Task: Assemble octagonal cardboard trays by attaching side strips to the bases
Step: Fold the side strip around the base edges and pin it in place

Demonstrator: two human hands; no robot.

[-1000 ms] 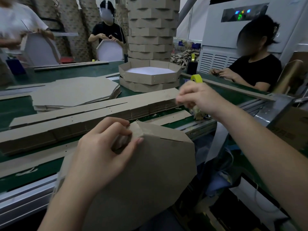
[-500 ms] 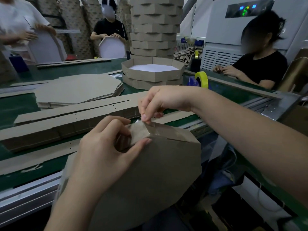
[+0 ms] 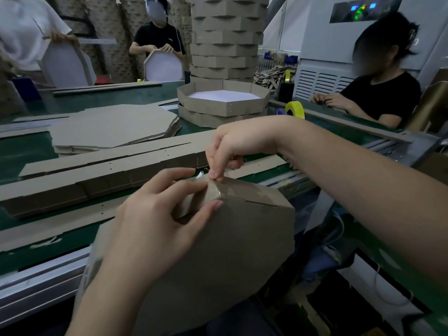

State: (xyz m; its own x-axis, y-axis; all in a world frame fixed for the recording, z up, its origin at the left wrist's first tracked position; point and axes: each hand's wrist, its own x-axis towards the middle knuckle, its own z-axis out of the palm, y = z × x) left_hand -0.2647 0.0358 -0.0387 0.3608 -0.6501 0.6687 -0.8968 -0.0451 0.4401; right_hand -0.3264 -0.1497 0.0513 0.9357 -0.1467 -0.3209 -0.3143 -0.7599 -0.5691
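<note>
Obs.: the half-built tray is held on edge at the near rim of the green table, brown underside toward the worker. The left hand grips its top corner, thumb flat on the base face and fingers curled over the side strip. The right hand has its fingers curled, with thumb and forefinger pinching a piece of clear tape onto that corner seam. Spare strips are stacked on the table just beyond, and a yellow tape roll sits farther back.

Risks (my reading): the tape looks only partly laid. If the left grip slackens, the strip could spring off the base edge and the tape would bridge a gap. Uneven pressing could wrinkle the tape or stick it to the thumb. Levering the corner might open the seam line beside it.
</note>
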